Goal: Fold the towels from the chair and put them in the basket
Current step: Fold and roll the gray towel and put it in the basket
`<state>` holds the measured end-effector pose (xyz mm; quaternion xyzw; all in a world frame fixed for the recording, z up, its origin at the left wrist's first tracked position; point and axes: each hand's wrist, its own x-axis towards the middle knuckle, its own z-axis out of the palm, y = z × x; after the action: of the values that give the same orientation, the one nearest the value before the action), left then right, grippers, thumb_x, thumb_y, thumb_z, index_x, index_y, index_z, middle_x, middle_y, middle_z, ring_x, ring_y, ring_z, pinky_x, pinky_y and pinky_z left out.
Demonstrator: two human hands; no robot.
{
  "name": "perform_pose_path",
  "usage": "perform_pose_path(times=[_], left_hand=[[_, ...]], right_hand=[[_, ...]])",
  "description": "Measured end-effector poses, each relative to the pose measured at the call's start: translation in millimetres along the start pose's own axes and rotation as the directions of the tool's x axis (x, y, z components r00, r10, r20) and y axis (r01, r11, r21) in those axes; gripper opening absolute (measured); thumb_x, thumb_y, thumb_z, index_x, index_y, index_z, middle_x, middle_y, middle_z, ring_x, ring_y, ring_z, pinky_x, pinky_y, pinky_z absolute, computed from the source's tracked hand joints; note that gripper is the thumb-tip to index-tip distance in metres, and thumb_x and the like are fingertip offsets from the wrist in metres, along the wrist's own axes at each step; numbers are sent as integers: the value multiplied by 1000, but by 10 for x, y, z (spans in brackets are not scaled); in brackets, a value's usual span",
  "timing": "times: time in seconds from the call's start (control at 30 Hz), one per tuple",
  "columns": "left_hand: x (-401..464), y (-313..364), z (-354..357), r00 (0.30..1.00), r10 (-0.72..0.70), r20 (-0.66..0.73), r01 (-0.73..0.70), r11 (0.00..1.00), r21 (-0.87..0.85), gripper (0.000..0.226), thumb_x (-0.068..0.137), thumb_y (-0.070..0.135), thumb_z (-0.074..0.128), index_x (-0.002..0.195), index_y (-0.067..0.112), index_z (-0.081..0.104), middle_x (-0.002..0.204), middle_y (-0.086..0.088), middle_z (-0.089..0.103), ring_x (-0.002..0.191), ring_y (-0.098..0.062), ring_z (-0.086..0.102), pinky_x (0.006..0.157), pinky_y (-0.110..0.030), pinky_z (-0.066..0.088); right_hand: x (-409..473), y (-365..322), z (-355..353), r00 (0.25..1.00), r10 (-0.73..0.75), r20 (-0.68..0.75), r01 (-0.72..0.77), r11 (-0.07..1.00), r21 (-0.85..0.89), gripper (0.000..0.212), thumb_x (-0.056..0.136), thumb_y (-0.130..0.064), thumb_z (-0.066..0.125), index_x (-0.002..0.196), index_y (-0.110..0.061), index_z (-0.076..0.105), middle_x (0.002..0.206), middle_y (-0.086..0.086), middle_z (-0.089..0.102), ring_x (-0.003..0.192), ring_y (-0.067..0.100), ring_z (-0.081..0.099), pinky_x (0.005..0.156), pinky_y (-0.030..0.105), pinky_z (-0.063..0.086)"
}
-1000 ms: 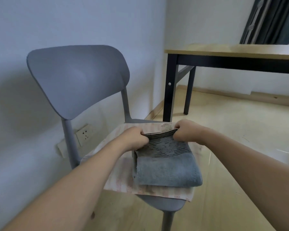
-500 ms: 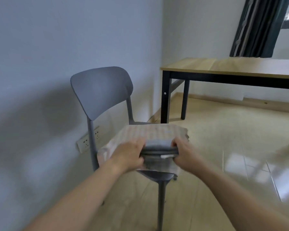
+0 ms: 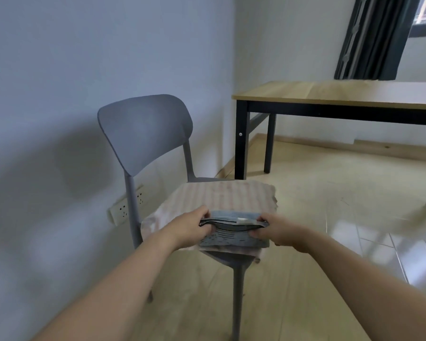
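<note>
Though blurred, hands (image 3: 231, 230) round towel (image 3: 234, 219)

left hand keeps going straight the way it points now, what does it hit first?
Likely the striped towel spread over the chair seat, just beyond the grey towel the left hand grips; depth is uncertain.

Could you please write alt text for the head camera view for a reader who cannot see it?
Two hands, left hand and right hand, grip the ends of a folded grey towel over a pink striped towel spread on a grey chair. A wooden table stands behind, to the right.
</note>
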<state>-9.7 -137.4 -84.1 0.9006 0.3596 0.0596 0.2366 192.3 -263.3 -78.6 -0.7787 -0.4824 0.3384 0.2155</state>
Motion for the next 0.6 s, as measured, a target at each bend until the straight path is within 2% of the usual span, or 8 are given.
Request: perform_pose_path(times=[0.07,0.2,0.27,0.4,0.53,0.6], left_hand=[[175,-25,22,998,-49,-50,46,997,-66,15,95,41,48,98,26,46,94,4,60,87,-17,56,69,-32,43],[510,-70,147,982,-158,-102,128,958,-257,20,98,40,42,96,20,46,90,2,57,81,-16,54,68,-32,42],[631,-79,226,971,-196,-140,157,956,-247,24,99,41,39,97,18,44,88,1,55,77,-16,51,60,-30,37],[846,-144,338,948,-268,-171,229,948,-219,38,97,50,38,103,13,47,100,-4,57,86,-19,54,62,-30,36],[965,-284,427,943,-308,-126,284,941,-183,49,93,61,33,76,17,44,80,0,56,71,-17,51,55,-30,32],[994,-348,485,939,-319,-128,295,940,-172,50,91,67,29,76,22,45,86,0,57,76,-17,54,60,-32,36]], right_hand=[[96,-56,-72,998,68,5,-68,994,82,31,92,-41,55,114,-21,49,115,1,54,106,23,52,88,38,47],[389,-78,-61,988,144,-63,-134,981,138,43,96,-50,41,122,-17,47,119,3,54,106,25,52,90,42,49],[557,-65,4,975,170,-145,-141,972,186,49,97,-51,36,126,-14,49,120,8,57,107,28,56,91,45,52],[798,4,129,916,208,-343,-161,974,160,49,101,-41,31,130,-5,47,133,17,47,117,34,48,100,39,42],[994,95,248,862,311,-400,-271,950,154,47,102,-37,28,136,-7,37,145,20,29,129,39,35,104,43,32],[1071,158,316,847,308,-433,-268,951,152,47,101,-39,26,135,-8,37,141,21,33,126,40,36,103,44,33]])
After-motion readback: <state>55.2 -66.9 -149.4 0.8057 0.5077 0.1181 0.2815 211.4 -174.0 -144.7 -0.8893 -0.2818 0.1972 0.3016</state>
